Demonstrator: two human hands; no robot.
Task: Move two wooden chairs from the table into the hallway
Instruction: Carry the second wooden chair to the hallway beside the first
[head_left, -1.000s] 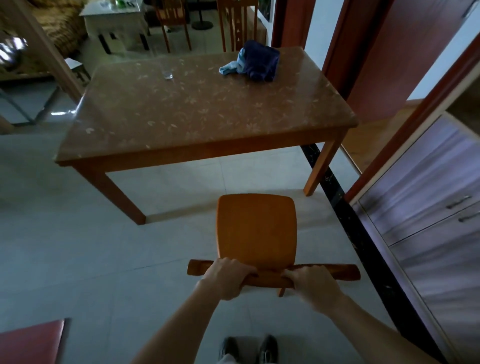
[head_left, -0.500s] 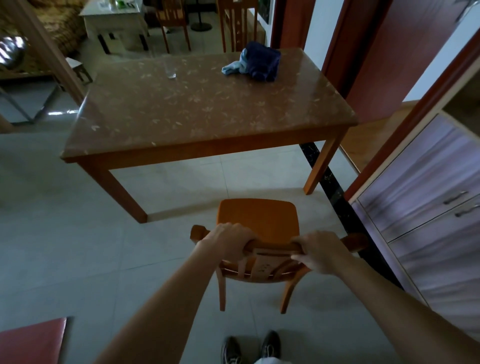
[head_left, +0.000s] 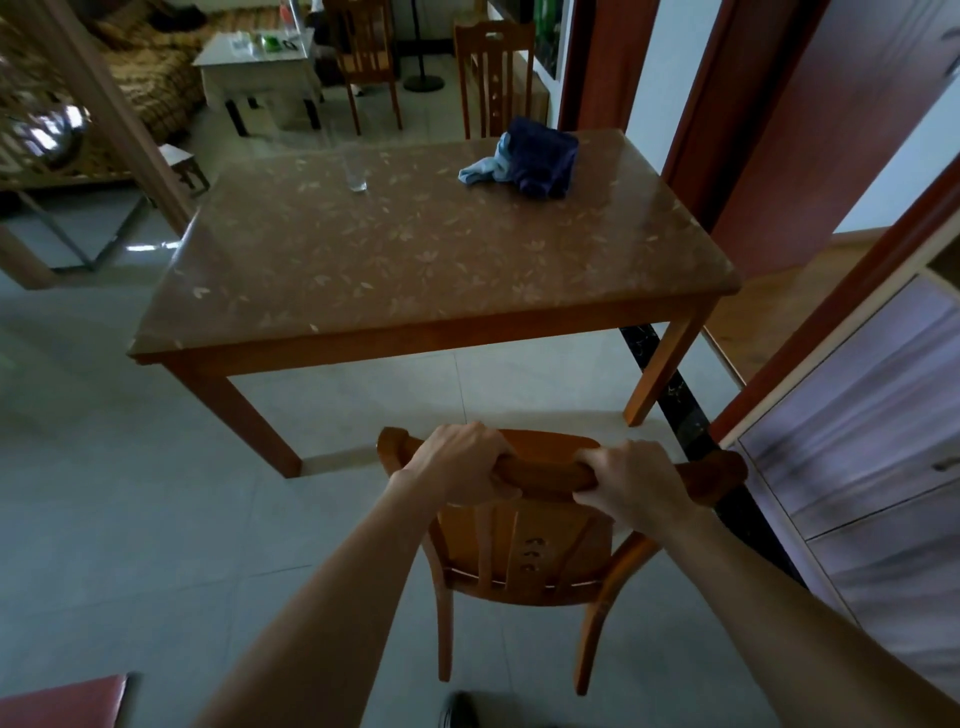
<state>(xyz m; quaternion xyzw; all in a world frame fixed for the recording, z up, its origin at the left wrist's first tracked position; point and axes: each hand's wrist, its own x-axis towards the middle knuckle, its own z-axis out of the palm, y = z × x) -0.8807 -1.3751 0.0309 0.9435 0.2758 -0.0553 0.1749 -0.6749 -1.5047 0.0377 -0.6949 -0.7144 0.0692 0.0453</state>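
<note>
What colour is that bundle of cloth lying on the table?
The cloth bundle is dark navy blue with a light blue piece at its left; the head view shows it.

1. Overall exposure is dim; colours are muted.
2. Daylight enters from 11 o'clock; a bright glare patch lies on the floor tiles (head_left: 150, 247) at 9 o'clock.
3. The table (head_left: 426, 260) top carries a soft sheen at 12 o'clock and casts a faint shadow below.
4. Wide-angle distortion bends the door frame (head_left: 696, 130) at 2 o'clock.
5. The cabinet (head_left: 883, 441) at 3 o'clock is smeared by motion blur.
</note>
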